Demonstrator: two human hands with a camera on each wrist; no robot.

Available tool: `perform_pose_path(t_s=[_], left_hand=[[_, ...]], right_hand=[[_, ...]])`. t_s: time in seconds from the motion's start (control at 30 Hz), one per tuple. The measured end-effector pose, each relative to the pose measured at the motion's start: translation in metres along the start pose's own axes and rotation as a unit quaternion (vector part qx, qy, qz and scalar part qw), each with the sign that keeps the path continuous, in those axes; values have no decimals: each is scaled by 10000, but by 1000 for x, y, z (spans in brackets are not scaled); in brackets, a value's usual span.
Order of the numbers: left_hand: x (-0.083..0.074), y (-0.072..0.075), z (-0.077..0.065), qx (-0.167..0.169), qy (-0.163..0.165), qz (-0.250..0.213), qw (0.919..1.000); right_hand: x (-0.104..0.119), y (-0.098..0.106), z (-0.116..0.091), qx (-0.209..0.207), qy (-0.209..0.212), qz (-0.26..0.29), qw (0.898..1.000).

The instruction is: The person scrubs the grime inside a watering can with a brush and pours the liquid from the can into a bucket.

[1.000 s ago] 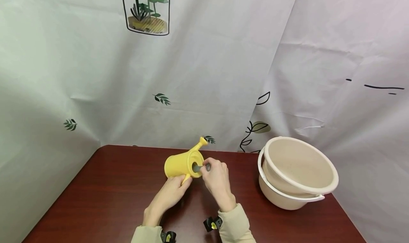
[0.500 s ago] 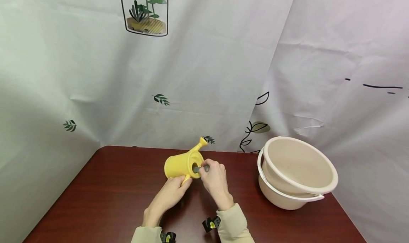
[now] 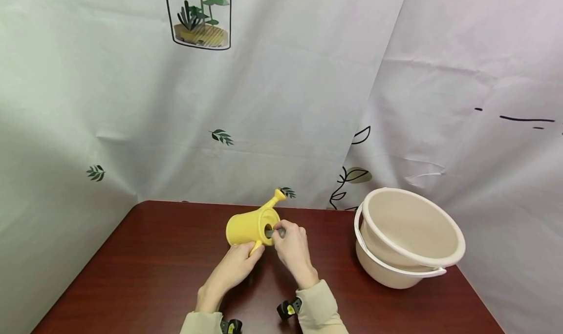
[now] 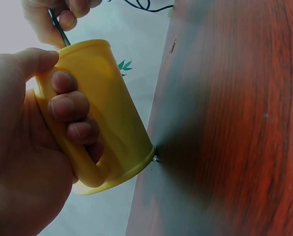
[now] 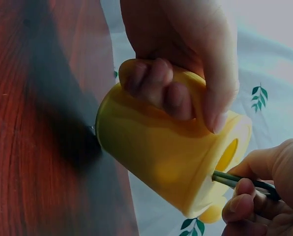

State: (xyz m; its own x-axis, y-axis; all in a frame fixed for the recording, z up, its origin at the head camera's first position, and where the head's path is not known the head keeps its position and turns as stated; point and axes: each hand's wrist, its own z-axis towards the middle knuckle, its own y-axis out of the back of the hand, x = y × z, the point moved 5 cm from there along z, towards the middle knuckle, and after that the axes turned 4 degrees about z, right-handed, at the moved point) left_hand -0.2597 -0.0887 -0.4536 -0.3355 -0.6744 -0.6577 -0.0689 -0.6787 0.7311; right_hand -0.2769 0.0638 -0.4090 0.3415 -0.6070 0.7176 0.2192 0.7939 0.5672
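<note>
A yellow watering can [image 3: 242,228] is tipped on its side above the table, its top opening turned to the right and its spout pointing up and away. My left hand [image 3: 233,267] grips it by the handle, fingers curled through the loop, as the left wrist view shows. My right hand [image 3: 292,248] pinches a slim, dark grey-green stick-like tool [image 5: 231,180] between thumb and fingers. The tool's far end passes into the can's opening and is hidden inside; fingers cover much of the rest, so I cannot tell its kind.
To the right stand two cream basins, the upper one [image 3: 415,226] tilted inside the lower one [image 3: 389,275], which has a white handle. The dark red wooden table [image 3: 132,270] ends at a pale printed curtain [image 3: 281,104] behind.
My right hand has moved slightly left toward the can, and less of the tool shows outside the opening. The left hand and watering can have stayed in place.
</note>
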Motion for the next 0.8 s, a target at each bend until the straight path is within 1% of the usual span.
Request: perform_pose_path(t_s=[0.23,0.43,0.6,0.8], left_hand=[[0,0,0,33,57,-58,10000],[0,0,0,-9,84,-64,9999],[1,1,-1,-15,167,-134,9998],[0,3,-2,-29,217,-170,9996]], right_hand=[[5,6,-1,368,5,109,9993],[14,17,-1,389,68,1,9992],[23,23,-2,552,53,54,9984],[27,29,-2,695,187,51,9974]])
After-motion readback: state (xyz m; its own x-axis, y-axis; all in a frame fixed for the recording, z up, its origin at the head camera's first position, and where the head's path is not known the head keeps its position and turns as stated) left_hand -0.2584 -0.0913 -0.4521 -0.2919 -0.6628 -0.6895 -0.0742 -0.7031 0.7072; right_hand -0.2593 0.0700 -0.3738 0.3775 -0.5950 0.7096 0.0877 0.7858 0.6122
